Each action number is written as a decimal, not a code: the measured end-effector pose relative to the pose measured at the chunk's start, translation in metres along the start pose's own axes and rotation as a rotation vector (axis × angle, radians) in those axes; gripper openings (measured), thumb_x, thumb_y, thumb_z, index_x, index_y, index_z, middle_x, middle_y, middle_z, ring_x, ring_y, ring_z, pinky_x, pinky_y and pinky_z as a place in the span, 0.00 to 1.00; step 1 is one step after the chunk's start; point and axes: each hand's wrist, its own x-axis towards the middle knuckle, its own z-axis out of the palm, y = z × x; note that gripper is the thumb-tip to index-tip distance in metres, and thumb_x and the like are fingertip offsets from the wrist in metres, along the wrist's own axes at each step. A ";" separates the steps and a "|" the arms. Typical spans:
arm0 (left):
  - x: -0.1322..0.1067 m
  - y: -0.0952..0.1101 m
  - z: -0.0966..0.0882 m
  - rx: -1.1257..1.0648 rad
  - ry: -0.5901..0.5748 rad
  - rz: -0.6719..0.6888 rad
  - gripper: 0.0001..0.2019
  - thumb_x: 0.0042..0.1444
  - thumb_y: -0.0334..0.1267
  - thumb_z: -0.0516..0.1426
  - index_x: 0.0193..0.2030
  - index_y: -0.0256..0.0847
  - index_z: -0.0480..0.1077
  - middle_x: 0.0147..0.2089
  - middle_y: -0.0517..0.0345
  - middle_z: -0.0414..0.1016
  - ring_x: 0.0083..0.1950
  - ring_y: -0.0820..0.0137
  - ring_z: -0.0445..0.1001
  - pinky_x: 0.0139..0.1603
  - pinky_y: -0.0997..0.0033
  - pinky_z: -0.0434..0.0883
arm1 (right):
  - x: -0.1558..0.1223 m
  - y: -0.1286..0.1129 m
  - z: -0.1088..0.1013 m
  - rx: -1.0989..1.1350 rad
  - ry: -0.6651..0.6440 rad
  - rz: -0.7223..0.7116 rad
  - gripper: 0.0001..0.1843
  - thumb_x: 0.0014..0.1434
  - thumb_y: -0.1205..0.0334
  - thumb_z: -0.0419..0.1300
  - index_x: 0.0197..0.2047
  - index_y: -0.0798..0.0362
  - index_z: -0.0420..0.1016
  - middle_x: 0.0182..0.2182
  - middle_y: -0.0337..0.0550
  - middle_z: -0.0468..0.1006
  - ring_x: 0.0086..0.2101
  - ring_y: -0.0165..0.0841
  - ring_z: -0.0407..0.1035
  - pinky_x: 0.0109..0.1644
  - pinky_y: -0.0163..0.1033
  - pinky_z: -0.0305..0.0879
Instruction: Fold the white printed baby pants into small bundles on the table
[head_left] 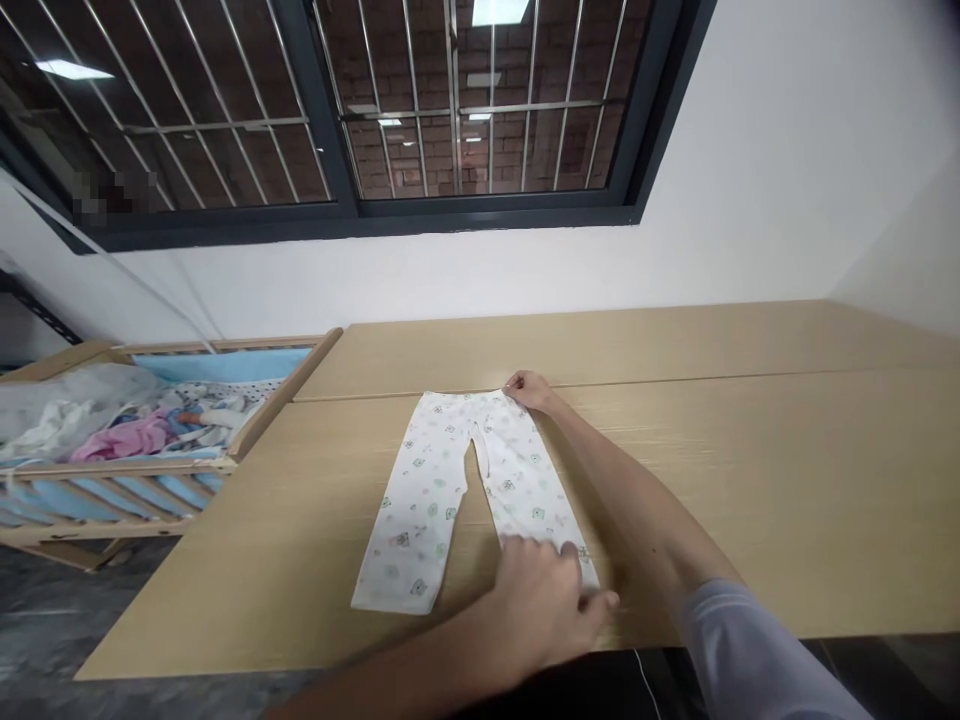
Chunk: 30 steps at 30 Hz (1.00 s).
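A pair of small white pants (416,500) with a scattered animal and leaf print lies flat on the wooden table, waistband away from me and legs spread towards me. At the waistband's right corner, my right hand (529,388) pinches the cloth between thumb and fingers. My left hand (544,600) reaches across to the lower end of the right leg, fingers curled down at the hem and thumb out to the right. It is slightly blurred and hides much of that hem; the fingertips are partly out of sight.
The light wooden tabletop (750,480) has a seam along its back part. On the left stands a wooden crib (289,390) with blue lining, holding heaped clothes, among them a pink garment (124,438). A white wall and a barred window (487,210) rise behind.
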 end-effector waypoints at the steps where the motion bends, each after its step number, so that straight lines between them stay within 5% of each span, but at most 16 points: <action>1: -0.002 0.007 0.007 -0.018 -0.002 -0.025 0.28 0.63 0.58 0.50 0.46 0.33 0.75 0.40 0.39 0.81 0.42 0.47 0.80 0.45 0.48 0.74 | 0.000 -0.002 0.000 -0.004 -0.004 0.002 0.07 0.52 0.62 0.65 0.34 0.54 0.74 0.31 0.40 0.79 0.31 0.30 0.70 0.35 0.32 0.63; 5: 0.005 0.016 0.018 -0.028 0.004 -0.070 0.21 0.65 0.46 0.49 0.48 0.31 0.76 0.42 0.39 0.82 0.42 0.47 0.81 0.43 0.50 0.74 | -0.005 -0.016 -0.004 -0.020 -0.014 0.013 0.06 0.50 0.66 0.65 0.32 0.54 0.72 0.30 0.38 0.77 0.30 0.28 0.68 0.34 0.31 0.61; 9: 0.003 0.007 0.010 -0.072 0.049 -0.067 0.17 0.60 0.40 0.50 0.39 0.35 0.78 0.37 0.42 0.82 0.38 0.51 0.81 0.37 0.57 0.70 | -0.012 -0.036 -0.014 -0.015 -0.041 0.034 0.08 0.50 0.67 0.66 0.33 0.54 0.71 0.27 0.37 0.76 0.28 0.28 0.68 0.32 0.31 0.60; 16: -0.048 -0.031 -0.016 -0.480 0.309 -0.222 0.16 0.60 0.41 0.49 0.22 0.43 0.67 0.23 0.56 0.75 0.27 0.66 0.73 0.28 0.67 0.57 | -0.009 -0.095 -0.013 0.047 -0.124 0.018 0.08 0.53 0.63 0.67 0.35 0.55 0.74 0.23 0.37 0.75 0.22 0.26 0.65 0.26 0.30 0.59; 23: -0.115 -0.087 -0.009 -0.766 0.405 -0.505 0.23 0.62 0.54 0.45 0.21 0.43 0.64 0.21 0.57 0.70 0.27 0.66 0.70 0.32 0.68 0.62 | 0.001 -0.151 0.037 -0.010 -0.145 -0.002 0.07 0.51 0.63 0.68 0.31 0.56 0.75 0.24 0.40 0.78 0.27 0.28 0.71 0.28 0.30 0.61; 30: -0.144 -0.126 0.020 -0.502 0.367 -0.758 0.23 0.63 0.49 0.40 0.23 0.44 0.65 0.25 0.52 0.75 0.32 0.62 0.75 0.34 0.66 0.61 | -0.008 -0.179 0.097 -0.164 -0.165 0.035 0.05 0.48 0.65 0.69 0.29 0.55 0.77 0.28 0.45 0.81 0.32 0.35 0.75 0.32 0.33 0.64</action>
